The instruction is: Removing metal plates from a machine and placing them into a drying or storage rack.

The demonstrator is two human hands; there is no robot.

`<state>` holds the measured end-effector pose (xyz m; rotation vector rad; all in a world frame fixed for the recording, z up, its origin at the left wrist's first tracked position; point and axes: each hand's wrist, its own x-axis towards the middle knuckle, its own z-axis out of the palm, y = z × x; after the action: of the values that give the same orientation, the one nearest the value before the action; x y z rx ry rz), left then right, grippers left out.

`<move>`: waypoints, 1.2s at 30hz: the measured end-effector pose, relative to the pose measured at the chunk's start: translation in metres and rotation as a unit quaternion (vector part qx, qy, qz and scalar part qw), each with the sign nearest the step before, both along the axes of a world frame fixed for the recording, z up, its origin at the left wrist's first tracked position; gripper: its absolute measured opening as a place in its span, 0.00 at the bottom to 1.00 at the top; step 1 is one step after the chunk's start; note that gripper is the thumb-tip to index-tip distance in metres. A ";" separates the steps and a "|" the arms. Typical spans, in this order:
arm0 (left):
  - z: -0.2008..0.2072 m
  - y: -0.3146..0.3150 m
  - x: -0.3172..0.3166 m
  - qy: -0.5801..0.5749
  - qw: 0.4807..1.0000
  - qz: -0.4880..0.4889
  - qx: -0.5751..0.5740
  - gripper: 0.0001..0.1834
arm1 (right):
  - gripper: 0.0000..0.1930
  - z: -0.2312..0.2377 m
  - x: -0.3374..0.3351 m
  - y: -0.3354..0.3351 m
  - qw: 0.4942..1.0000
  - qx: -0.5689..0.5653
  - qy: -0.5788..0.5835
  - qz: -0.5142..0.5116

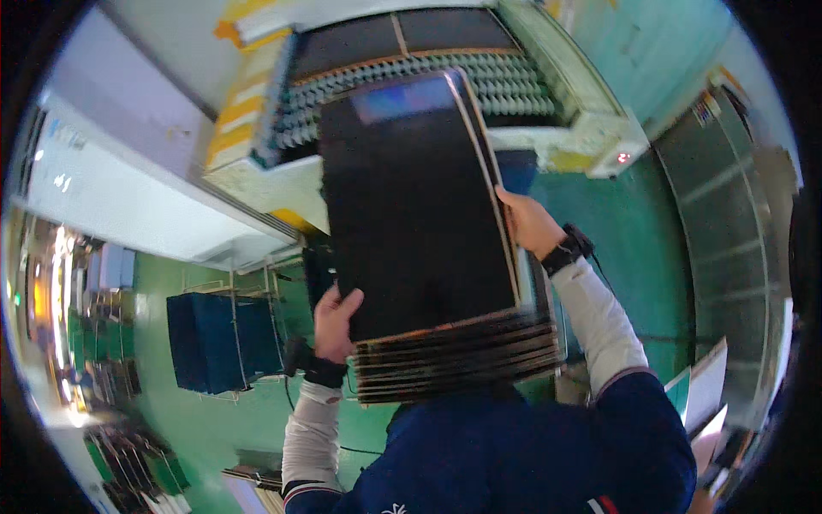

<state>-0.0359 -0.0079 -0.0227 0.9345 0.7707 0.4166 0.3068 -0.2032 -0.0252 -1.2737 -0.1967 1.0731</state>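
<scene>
A flat, black rectangular panel (pixel 415 206) with thin light edges is held up between my two hands. Closed on its lower left edge is my left hand (pixel 336 321), the thumb lying over the face. My right hand (pixel 533 227) grips the opposite long edge, higher up, with the thumb near the border. Close to my body, under the panel's near end, sits a stack of similar thin panels (pixel 454 368) with their edges showing. Whether more than one sheet is in my hands is hard to make out. The far end of the panel overlaps the machine's grey rollers (pixel 522 86).
Ahead stands a pale machine (pixel 591 128) with dark panels (pixel 454 30) behind its rollers. A wire rack with a dark blue bin (pixel 201 338) is at left, near a white cabinet (pixel 137 188). Grey panelling (pixel 728 214) lines the right. The floor (pixel 634 231) is green.
</scene>
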 end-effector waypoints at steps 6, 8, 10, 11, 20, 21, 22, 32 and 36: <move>0.005 0.015 0.013 0.003 1.000 -0.010 0.011 0.14 | 0.13 0.018 -0.036 -0.032 0.996 -0.028 0.088 -0.017; 0.002 0.016 0.021 -0.012 1.000 -0.024 -0.004 0.14 | 0.13 0.032 -0.047 -0.038 0.992 -0.052 0.115 -0.021; -0.002 0.018 0.027 -0.012 1.000 -0.013 -0.003 0.14 | 0.13 0.019 -0.043 -0.044 0.991 -0.025 0.124 -0.035; -0.006 0.019 0.028 -0.012 1.000 -0.019 -0.003 0.14 | 0.15 0.011 -0.040 -0.047 0.991 0.003 0.131 -0.040; 0.002 0.048 0.005 -0.022 0.999 0.003 -0.024 0.10 | 0.18 0.024 -0.031 -0.065 0.966 0.091 0.212 -0.118; 0.001 0.052 0.006 -0.028 0.999 0.009 -0.018 0.10 | 0.18 0.032 -0.031 -0.070 0.960 0.095 0.229 -0.130; 0.001 0.055 0.006 -0.026 1.000 0.011 -0.006 0.10 | 0.18 0.022 -0.022 -0.078 0.961 0.101 0.226 -0.122; 0.015 0.104 0.012 -0.030 0.999 0.007 0.022 0.13 | 0.19 -0.004 0.049 -0.109 0.953 0.145 0.121 -0.238; 0.019 0.114 0.014 -0.051 0.999 -0.012 -0.002 0.16 | 0.19 -0.016 0.045 -0.114 0.932 0.209 0.105 -0.276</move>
<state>-0.0218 0.1063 -0.0033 0.9110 0.6663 0.4390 0.3518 -0.3173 -0.0407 -0.7522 0.0950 0.6253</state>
